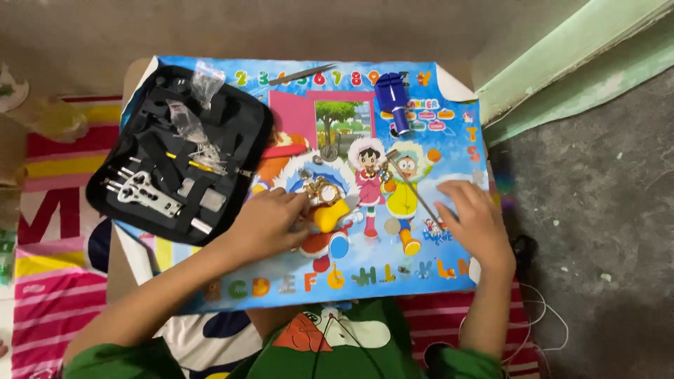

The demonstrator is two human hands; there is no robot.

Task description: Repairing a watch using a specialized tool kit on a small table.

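Fingers of the left hand curl loosely around the edge of a small gold-coloured wristwatch, the fingertips touching it where it rests on a yellow holder block; how firmly they pinch it I cannot tell. Both watch and block sit near the middle of a colourful cartoon mat, printed with bright characters, numbers along the top and letters along the bottom, which covers a small low table.

Over on the other side, the right hand lies flat on the mat with its fingers spread a little and holding nothing. Its fingertips rest just beside the lower end of a thin metal rod tool, which slants across the mat from near the watch toward that hand.

A blue watch tool stands toward the top of the mat, well apart from both hands. Dark tweezers lie along the top edge. A small round metal piece sits just above the watch.

At the left of the mat an open black tool case holds a silver case wrench, slim yellow-handled drivers and small clear bags of parts. Beneath the table a striped pink, yellow and white floor mat shows, and grey concrete floor lies to the right
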